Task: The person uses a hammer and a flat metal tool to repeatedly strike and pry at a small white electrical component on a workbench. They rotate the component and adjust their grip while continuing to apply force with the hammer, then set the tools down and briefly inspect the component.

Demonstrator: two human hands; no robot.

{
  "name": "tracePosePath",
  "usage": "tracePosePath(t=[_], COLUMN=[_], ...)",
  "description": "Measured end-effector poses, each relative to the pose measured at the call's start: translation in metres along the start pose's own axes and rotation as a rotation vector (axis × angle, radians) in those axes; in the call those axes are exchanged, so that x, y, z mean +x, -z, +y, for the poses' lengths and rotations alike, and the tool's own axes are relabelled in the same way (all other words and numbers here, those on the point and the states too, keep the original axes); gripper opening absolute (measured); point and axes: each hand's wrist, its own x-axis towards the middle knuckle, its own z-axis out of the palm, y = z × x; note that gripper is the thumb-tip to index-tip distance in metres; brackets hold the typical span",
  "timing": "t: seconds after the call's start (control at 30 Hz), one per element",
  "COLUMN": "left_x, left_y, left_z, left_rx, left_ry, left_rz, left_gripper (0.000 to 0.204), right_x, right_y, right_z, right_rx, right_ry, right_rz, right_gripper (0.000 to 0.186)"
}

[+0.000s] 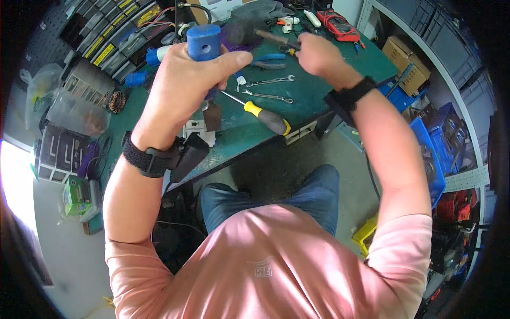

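Fingers of my left hand (183, 85) wrap the blue cylinder (204, 42), steadying it upright; right hand (317, 53) pinches a mallet handle (271, 36) far right.

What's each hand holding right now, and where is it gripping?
The left hand wraps the body of a blue cylinder, below its top end. The right hand pinches a thin dark tool at its near end.

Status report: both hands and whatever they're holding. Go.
Left hand shut on blue cylinder, raised over green bench. Right hand gripping a thin tool; its tip hidden. Screwdriver and wrenches lie below.
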Motion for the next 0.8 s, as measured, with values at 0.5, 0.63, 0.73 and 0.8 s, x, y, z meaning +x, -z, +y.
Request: tracePosePath(t=[0.5, 0.63, 0.73, 0.8], left_x=[-0.004, -0.001, -0.003, -0.004], left_y=[-0.005, -0.002, -0.004, -0.004], left_z=[-0.021, -0.021, -0.019, -0.020], left_rx=[-0.042, -0.051, -0.016, -0.009], left_ry=[0.078, 0.141, 0.161, 0.143], left_rz=[-0.118, -0.174, -0.166, -0.168], left_gripper=[0.038, 0.034, 0.034, 0.033], right_x=[-0.111, -0.125, -0.129, -0.135], right_y=[0.190, 0.193, 0.191, 0.188], right_z=[-0.043, -0.048, -0.046, -0.047], right_rx=[0.898, 0.919, 0.882, 0.841], right_ry=[-0.024, -0.027, -0.037, -0.076], right_rz=[-0.082, -0.090, -0.118, -0.106], right_gripper=[0.032, 0.032, 0.031, 0.031])
